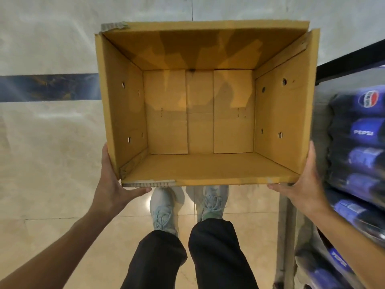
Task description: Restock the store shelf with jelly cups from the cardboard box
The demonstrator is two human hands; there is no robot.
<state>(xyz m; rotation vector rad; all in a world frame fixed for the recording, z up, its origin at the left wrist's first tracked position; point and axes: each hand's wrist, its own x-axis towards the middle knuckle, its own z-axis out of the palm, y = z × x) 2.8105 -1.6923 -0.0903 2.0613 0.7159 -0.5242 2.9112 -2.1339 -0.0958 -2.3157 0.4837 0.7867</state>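
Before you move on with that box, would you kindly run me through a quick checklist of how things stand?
1. Brown cardboard box emptied of jelly cups: ok, only the bare bottom shows.
2. Left hand holding the box's near left corner: ok.
3. Right hand holding the near right corner: ok.
4. Box lifted off the beige tiled floor: ok, pale sneakers show beneath it.
5. Jelly cups on the shelf: cannot tell, only dark Pepsi bottles show at right.

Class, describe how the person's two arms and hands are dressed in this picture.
Both forearms are bare to the picture's edge; no sleeves show. The left hand and right hand wear no gloves, and no rings, watch or bracelets are visible.
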